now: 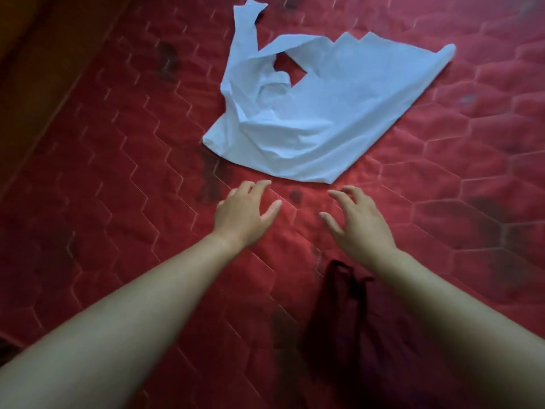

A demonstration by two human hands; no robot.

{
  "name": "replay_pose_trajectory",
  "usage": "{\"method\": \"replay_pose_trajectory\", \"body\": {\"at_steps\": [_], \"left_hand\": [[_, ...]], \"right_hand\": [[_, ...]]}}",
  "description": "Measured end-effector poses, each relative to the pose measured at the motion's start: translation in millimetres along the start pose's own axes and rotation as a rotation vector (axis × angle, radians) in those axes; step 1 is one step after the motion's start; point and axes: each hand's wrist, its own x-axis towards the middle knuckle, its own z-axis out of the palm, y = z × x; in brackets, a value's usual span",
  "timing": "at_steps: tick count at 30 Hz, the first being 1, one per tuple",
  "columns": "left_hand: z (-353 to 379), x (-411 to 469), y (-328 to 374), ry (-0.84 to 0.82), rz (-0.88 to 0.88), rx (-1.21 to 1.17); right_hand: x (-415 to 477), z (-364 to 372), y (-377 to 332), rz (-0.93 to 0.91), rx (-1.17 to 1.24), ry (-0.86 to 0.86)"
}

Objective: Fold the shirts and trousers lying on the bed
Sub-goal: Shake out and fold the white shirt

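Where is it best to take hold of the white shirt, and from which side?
Probably the near hem of the white shirt, one corner per hand, from the person's own side: that edge lies flat and closest to the open left hand and right hand, while the far part is crumpled.

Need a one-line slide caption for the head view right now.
Both bare hands, left and right, open and empty, reach toward a crumpled white shirt on the red quilted mattress; a dark garment lies nearer.

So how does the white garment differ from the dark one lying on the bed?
The white garment lies further away, beyond both hands; the dark garment lies close, between the forearms. The white one is spread wide and crumpled; the dark one is bunched narrow. The white one stands out brightly against the red mattress; the dark one nearly blends in. Both lie unfolded and untouched.
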Motion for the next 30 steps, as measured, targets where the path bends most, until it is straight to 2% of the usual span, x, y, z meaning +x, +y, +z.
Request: {"method": "replay_pose_trajectory", "body": {"at_steps": [4, 8, 11, 14, 17, 20, 23, 27, 29, 30], "left_hand": [[21.4, 38.4, -51.2, -0.037, -0.052, -0.035], [32.1, 98.8, -73.4, 0.022, 0.039, 0.039], [36.5, 140.5, -81.8, 0.069, 0.086, 0.056], [48.4, 162.0, -87.9, 0.038, 0.093, 0.065], [55.1, 167.7, -87.7, 0.141, 0.061, -0.042], [56.2, 156.7, -77.2, 0.157, 0.116, -0.037], [56.1, 117.5, -55.1, 0.049, 0.274, -0.102], [63.7, 47.8, -25.3, -0.209, 0.444, -0.226], [61.7, 32.6, -18.0, -0.147, 0.473, -0.299], [59.2, 32.7, -16.5, -0.043, 0.467, -0.337]], "right_hand": [[65.4, 34.5, -17.2, -0.070, -0.058, -0.014], [130.3, 57.9, -12.2, -0.102, -0.104, 0.025], [159.8, 72.7, 5.4, -0.035, -0.106, 0.025], [164.6, 87.0, 20.2, -0.035, 0.035, 0.139], [161.5, 88.9, 21.0, -0.006, 0.255, 0.279], [144.9, 79.5, 26.4, 0.024, 0.290, 0.303], [95.3, 58.1, 46.7, 0.040, 0.197, 0.252], [21.9, 21.6, 81.8, 0.057, 0.007, 0.048], [11.3, 3.6, 85.1, 0.039, 0.019, -0.034], [14.5, -2.1, 82.2, 0.004, 0.041, -0.047]]}}
